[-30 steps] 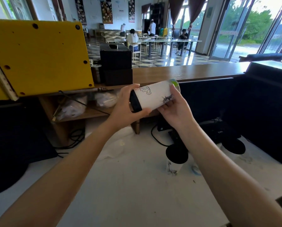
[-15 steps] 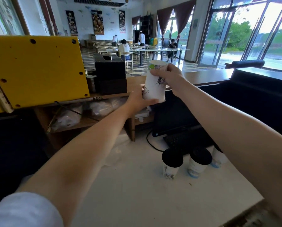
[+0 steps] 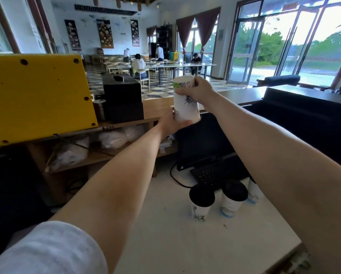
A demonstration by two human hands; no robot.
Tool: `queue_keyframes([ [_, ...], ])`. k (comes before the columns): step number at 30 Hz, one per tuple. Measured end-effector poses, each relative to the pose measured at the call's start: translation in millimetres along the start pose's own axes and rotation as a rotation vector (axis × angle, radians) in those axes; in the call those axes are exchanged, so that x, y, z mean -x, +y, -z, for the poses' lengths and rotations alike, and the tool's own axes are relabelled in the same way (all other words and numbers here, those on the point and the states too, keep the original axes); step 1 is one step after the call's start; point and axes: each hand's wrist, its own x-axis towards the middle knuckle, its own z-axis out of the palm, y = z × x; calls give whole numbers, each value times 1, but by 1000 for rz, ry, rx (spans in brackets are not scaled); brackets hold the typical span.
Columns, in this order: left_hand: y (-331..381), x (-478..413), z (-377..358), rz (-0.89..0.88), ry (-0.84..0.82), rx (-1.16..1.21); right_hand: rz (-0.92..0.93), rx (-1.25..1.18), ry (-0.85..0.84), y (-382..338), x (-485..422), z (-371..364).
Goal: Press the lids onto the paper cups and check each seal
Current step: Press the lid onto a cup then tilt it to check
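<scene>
I hold a white paper cup (image 3: 185, 107) with black drawings upside down at arm's length, its base uppermost. My left hand (image 3: 172, 123) cups the lidded lower end, so the lid is hidden. My right hand (image 3: 199, 91) grips the cup's base end from the right. On the white counter (image 3: 165, 234) stand two cups with black lids, one (image 3: 201, 200) on the left and one (image 3: 233, 196) beside it. A third cup (image 3: 253, 191) shows partly behind my right forearm.
A black keyboard (image 3: 215, 173) and monitor (image 3: 201, 141) sit behind the cups, with a cable trailing left. A yellow panel (image 3: 37, 95) and a black box (image 3: 122, 95) stand on a wooden shelf at left. The counter's edge runs at lower right.
The cup went from lying sideways between my hands to upside down, raised higher and farther out. My view tilted up, and more lidded cups on the counter came into sight.
</scene>
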Motion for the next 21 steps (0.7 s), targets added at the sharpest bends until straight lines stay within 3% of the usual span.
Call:
queue_keyframes([
  [7,5,-7,-5,-7,-45,8,-19,17,21,6,-2,9],
  [10,4,0,-13,39,-15,141,-41,-30,30,11,-1,15],
  [13,-5,18,-36,354,84,681,-66,-166,75,21,4,19],
  [16,-3,48,-77,622,-19,1406,-104,-253,57,32,12,13],
  [18,7,58,-99,579,-110,1681,-124,-270,4,38,18,5],
  [21,30,57,-105,369,-132,1885,-108,-245,-84,42,26,2],
])
